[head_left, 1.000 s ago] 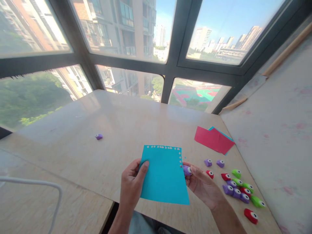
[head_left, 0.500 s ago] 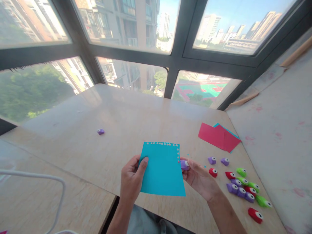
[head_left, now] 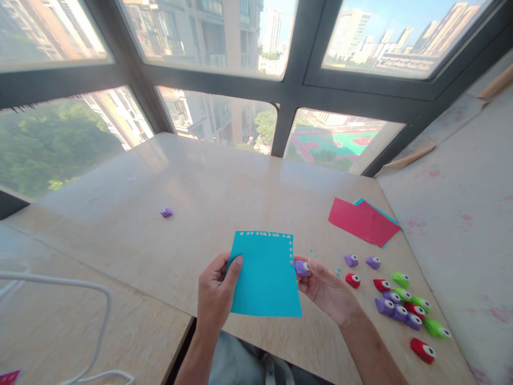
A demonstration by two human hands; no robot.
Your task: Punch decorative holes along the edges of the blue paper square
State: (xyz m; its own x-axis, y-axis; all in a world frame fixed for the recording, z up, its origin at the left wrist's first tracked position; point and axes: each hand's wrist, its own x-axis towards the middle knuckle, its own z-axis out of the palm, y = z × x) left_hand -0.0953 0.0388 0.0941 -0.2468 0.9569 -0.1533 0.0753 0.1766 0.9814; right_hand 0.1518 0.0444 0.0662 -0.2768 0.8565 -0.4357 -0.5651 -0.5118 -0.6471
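A blue sheet of paper [head_left: 265, 280] is pinched at its left edge by my left hand [head_left: 218, 286], thumb on top. Small punched shapes run along the sheet's top edge and down the upper part of its right edge. My right hand [head_left: 331, 291] grips a purple craft punch [head_left: 302, 268] between thumb and fingers. The punch sits at the sheet's right edge, just below the lowest punched hole. Whether the paper lies inside its slot I cannot tell. Fingers under the punch and behind the paper are partly hidden.
Several purple, red and green craft punches [head_left: 399, 312] cluster at the right, near the wall. Behind them lie red paper sheets [head_left: 356, 220] over blue ones. A lone purple punch [head_left: 165, 213] rests at the left. A white cable [head_left: 96, 289] loops at the lower left.
More blue paper bits lie on the table beside my right hand. The view has shifted slightly. Both hands keep their hold on the sheet and the punch.
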